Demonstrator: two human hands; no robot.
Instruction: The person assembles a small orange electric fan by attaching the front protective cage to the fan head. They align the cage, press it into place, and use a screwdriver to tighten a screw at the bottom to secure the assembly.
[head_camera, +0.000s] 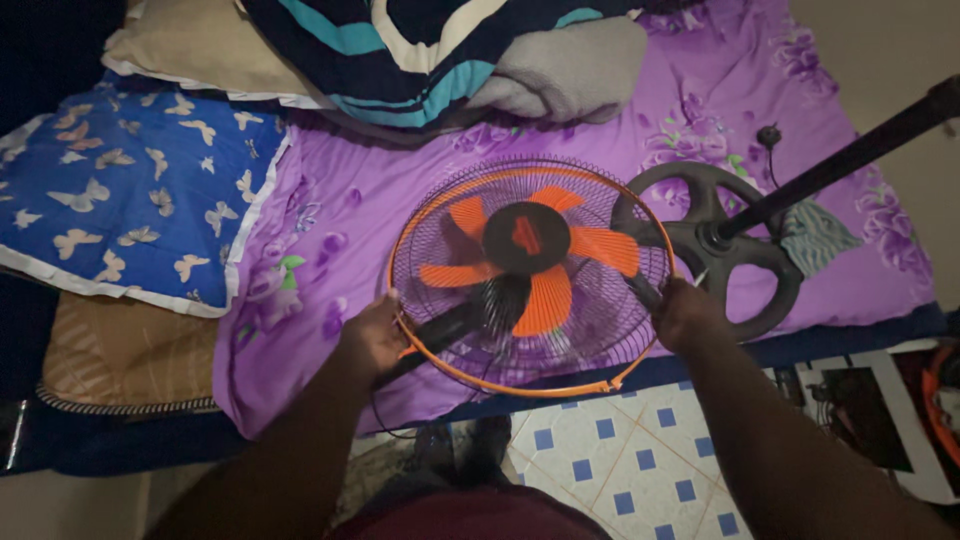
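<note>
A fan head (530, 275) with an orange-rimmed wire guard and orange blades lies on a purple flowered bedsheet (350, 190). My left hand (372, 335) grips the guard's left rim, near a black part that juts out underneath. My right hand (682, 310) grips the right rim. Just right of the guard lies the fan's round black base (745, 255), with a black pole (850, 155) rising from it toward the upper right.
A blue butterfly-print pillow (130, 195) lies at the left. Folded striped and grey bedding (450, 55) is piled at the back. White floor tiles with blue squares (620, 470) show below the bed edge. A dark framed panel (870, 410) lies at lower right.
</note>
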